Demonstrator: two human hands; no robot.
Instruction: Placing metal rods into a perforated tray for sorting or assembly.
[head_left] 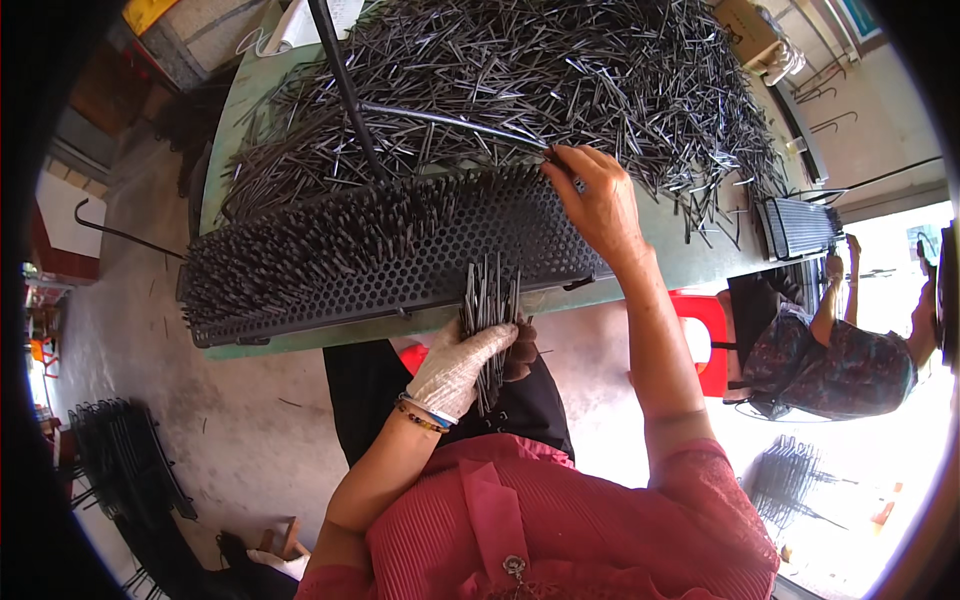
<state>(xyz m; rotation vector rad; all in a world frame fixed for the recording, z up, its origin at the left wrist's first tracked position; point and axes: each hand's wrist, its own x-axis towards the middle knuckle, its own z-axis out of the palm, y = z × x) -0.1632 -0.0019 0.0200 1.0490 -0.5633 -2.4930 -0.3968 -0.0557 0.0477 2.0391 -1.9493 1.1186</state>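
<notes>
A white glove with brown fingertips covers my left hand (465, 365), which is closed round an upright bundle of thin dark strips (486, 300) in front of my lap. Bare and reaching to the far edge of a black perforated rack (400, 285), my right hand (598, 195) pinches thumb against fingers. A small dark end shows at its fingertips, looking like one of the strips. Many short strips stand upright in the rack's holes on the left and along the far edge; bare holes show at the near middle and right.
A large heap of loose dark strips (520, 80) covers much of the green table (235, 125). A metal bar (340, 80) rises behind the rack. At right, another person (830, 350) works at a similar rack (800, 228), near a red stool (712, 340). Black racks (125, 455) stand lower left.
</notes>
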